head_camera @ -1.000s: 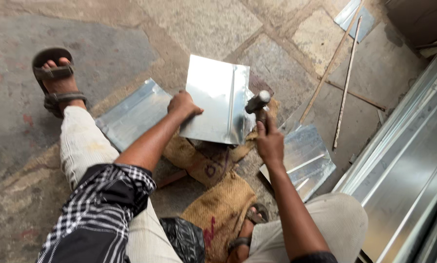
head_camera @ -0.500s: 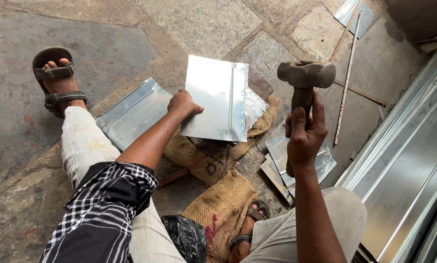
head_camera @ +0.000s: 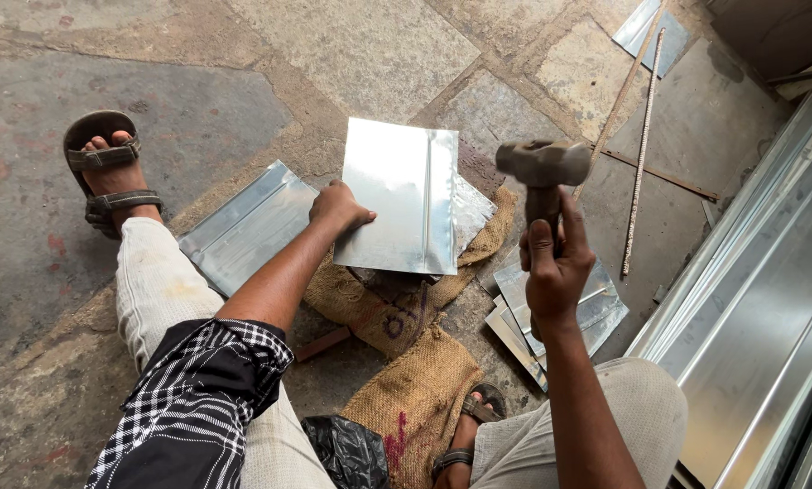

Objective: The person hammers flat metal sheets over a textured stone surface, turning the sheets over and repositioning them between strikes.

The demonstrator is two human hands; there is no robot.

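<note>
A shiny metal sheet (head_camera: 401,204) with a folded seam near its right edge lies on burlap sacking (head_camera: 383,312) on the stone floor. My left hand (head_camera: 338,208) presses flat on the sheet's left edge. To the right of the sheet, my right hand (head_camera: 551,263) grips the handle of a hammer (head_camera: 542,167), raised with its head level above the floor.
Another metal sheet (head_camera: 247,226) lies left of my arm. A stack of small sheets (head_camera: 596,308) sits under my right hand. Two thin rods (head_camera: 641,149) lie on the floor at upper right. Long metal channels (head_camera: 759,308) run along the right edge. My sandalled feet (head_camera: 107,172) are spread apart.
My right hand has lifted the hammer from the sheet's seam up and to the right. The left hand has stayed on the sheet.
</note>
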